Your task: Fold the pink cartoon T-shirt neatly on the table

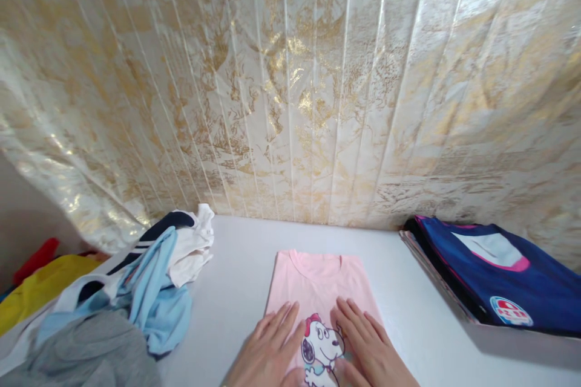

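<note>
A folded pink T-shirt [318, 290] lies on the white counter [240, 290], its long axis running near to far with the neckline at the far end by the gold-patterned wall [290, 84]. Both hands rest flat and open on its near part, gripping nothing: the left hand [269, 351] left of the printed cartoon dog [323, 347], the right hand [370, 347] right of it, equally near. A loose clothes heap [136, 296] lies at left, a stack of folded navy garments [499, 278] at right.
</note>
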Motion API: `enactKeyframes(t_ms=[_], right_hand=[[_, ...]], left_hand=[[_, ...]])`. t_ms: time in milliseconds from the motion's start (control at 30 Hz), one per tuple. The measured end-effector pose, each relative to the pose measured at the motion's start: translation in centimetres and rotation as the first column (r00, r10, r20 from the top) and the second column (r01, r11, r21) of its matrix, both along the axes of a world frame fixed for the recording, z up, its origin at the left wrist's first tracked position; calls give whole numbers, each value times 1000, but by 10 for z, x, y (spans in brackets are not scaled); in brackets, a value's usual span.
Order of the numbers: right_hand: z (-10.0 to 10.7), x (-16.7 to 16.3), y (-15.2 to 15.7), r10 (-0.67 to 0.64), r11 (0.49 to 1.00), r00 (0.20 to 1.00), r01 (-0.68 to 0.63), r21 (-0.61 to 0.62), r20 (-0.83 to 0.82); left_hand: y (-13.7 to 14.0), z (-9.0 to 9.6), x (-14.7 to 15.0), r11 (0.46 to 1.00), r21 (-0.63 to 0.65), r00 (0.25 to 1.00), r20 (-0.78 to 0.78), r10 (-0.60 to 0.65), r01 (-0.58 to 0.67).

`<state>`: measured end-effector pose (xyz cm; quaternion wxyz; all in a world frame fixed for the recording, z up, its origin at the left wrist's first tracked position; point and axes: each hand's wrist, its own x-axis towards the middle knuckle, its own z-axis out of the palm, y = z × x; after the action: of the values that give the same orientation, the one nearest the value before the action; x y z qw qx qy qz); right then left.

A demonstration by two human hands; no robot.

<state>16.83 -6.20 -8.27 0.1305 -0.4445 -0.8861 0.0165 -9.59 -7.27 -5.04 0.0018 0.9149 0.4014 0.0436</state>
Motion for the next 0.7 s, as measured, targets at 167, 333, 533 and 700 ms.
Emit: enactKeyframes(t_ms=[167,333,533,700], right_hand=[[44,-8,16,89,978,996,-89,-191,-8],[48,-22,43,113,964,991,-126,-233,-70],[22,-21,55,65,959,996,-79,-272,-62],[25,-11,62,85,950,988,-119,-290,-126]], left_hand=[[37,10,34,976,-56,971,98,216,-212],[64,1,45,950,-73,949,71,308,-303],[63,-14,37,958,-48,954,96,285,-282],[69,-8,35,962,-96,962,70,263,-256]])
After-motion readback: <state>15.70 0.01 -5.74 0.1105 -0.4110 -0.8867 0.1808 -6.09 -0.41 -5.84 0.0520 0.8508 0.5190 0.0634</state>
